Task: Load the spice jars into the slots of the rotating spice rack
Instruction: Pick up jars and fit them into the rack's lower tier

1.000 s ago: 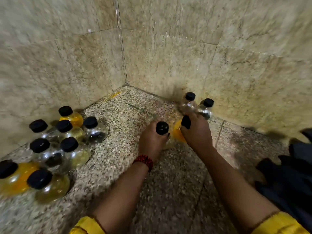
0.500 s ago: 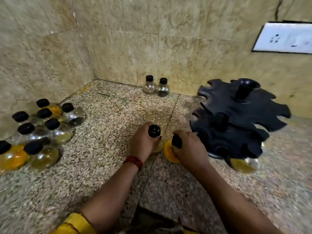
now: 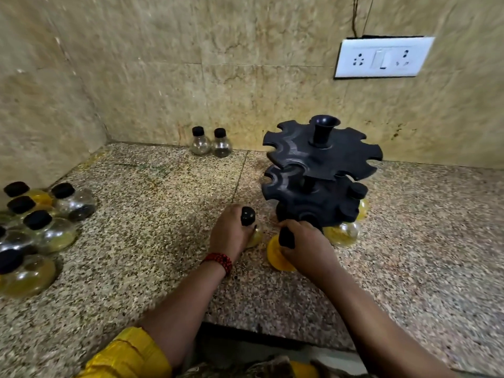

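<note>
No readable text, labels, brands or numbers. Jars (image 3: pixel 201 144), rack (image 3: pixel 321 156) and socket plate (image 3: pixel 383 57) show no legible print. The socket plate shows only pin holes and a switch.

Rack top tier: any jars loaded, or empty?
Empty. Every visible slot on the top tier is an open notch; jars show only at the lower tier.
</note>
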